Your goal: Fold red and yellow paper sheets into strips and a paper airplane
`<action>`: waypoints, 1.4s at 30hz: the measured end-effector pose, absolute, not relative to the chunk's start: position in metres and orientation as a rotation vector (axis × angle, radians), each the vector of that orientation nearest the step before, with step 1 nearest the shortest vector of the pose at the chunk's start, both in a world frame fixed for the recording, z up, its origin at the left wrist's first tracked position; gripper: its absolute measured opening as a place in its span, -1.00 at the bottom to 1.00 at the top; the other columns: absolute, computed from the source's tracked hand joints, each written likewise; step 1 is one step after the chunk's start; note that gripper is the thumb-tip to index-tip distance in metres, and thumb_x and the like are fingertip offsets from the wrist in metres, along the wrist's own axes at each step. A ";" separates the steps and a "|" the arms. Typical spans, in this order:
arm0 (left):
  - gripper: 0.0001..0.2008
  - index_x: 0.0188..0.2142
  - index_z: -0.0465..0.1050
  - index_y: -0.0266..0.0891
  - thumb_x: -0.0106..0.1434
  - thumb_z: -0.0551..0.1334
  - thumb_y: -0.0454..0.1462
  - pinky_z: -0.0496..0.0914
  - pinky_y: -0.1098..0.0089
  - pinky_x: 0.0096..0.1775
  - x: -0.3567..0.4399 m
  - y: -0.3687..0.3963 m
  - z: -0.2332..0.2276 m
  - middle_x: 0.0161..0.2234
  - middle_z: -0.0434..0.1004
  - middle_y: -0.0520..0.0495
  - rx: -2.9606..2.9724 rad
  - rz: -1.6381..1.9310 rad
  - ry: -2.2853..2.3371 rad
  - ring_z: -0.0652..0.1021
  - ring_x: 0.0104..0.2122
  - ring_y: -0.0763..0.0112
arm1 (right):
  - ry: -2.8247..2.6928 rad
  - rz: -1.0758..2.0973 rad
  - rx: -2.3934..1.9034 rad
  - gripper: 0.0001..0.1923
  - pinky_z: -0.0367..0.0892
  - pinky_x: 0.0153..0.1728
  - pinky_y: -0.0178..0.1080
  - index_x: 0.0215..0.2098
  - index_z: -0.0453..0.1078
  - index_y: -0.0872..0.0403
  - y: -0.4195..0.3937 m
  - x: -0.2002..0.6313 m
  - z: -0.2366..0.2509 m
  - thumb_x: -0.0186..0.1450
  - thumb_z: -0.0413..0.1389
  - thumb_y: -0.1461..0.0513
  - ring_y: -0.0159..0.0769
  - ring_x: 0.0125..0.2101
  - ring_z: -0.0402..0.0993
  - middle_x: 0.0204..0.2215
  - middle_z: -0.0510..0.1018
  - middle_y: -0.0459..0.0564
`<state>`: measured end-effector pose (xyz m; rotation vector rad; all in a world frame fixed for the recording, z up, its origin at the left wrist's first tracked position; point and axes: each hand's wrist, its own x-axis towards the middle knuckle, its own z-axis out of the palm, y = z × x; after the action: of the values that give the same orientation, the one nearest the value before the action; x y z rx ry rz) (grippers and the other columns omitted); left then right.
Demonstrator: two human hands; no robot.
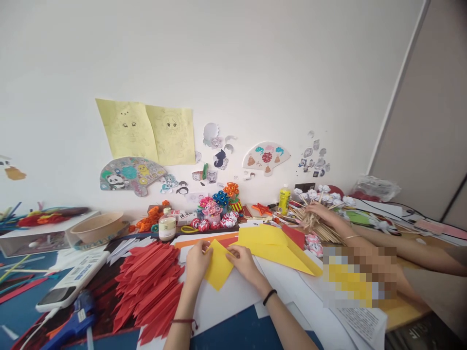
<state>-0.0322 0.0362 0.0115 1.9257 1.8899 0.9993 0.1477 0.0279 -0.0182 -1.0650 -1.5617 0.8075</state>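
At the bottom centre of the frame I see my left hand and my right hand side by side, fingers curled together and pinched on a folded yellow paper that lies on white sheets just below the middle of the picture. Its lower point hangs between my two wrists. Left of my left forearm, a heap of folded red paper pieces fans out, and further to the lower left a blue glue gun lies beside a white device. Just above my right hand a larger yellow sheet spreads toward the right. At the right of the frame another person's hand rests on a bundle of wooden sticks, fingers closed over them. Further up, in the middle left, I see a paper bowl and a small jar, then a row of colourful paper flowers and a yellow bottle along the wall. Two yellow drawings hang on the wall in the upper left.
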 end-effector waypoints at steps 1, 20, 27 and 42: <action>-0.83 -0.25 0.46 -0.24 0.15 0.18 -0.27 0.29 0.40 -0.33 -0.033 0.037 0.012 -0.31 0.59 -0.08 1.915 1.017 1.865 0.54 -0.35 0.31 | -1.528 0.811 -1.065 -0.82 0.33 -0.35 -0.27 -0.33 0.50 0.12 0.029 0.149 -0.018 0.14 0.18 0.19 -0.20 -0.35 0.50 -0.38 0.61 0.05; -0.66 0.06 0.43 -0.13 0.36 0.04 -0.23 0.26 0.17 0.04 0.011 0.007 0.025 0.10 0.43 -0.11 2.703 1.098 1.372 0.40 0.07 0.14 | -1.110 1.252 -0.760 -0.41 0.44 -0.25 -0.17 -0.32 0.47 0.18 0.024 0.147 -0.006 0.14 0.12 -0.20 -0.19 -0.30 0.53 -0.38 0.57 0.09; -0.69 -0.09 0.53 -0.16 0.35 0.04 -0.19 0.33 0.26 -0.07 0.009 0.008 0.031 -0.12 0.59 -0.13 2.282 1.424 1.319 0.51 -0.14 0.24 | -1.181 1.123 -0.842 -0.43 0.43 -0.34 -0.19 -0.40 0.42 0.15 0.029 0.156 -0.008 0.09 0.15 -0.21 -0.21 -0.42 0.49 -0.47 0.53 0.03; -0.53 -0.30 0.61 -0.35 0.06 0.28 0.05 0.40 0.39 -0.35 -0.001 0.023 0.024 -0.37 0.63 -0.18 1.561 1.293 1.071 0.56 -0.35 0.22 | -1.347 0.866 -1.017 -0.52 0.20 -0.67 -0.34 -0.49 0.40 0.12 0.024 0.160 -0.002 0.11 0.18 -0.15 -0.36 -0.69 0.34 -0.68 0.46 -0.07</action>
<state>-0.0009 0.0230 0.0242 1.5607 1.0712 1.2926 0.1602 0.0237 -0.0015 -1.0167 -1.3468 0.8658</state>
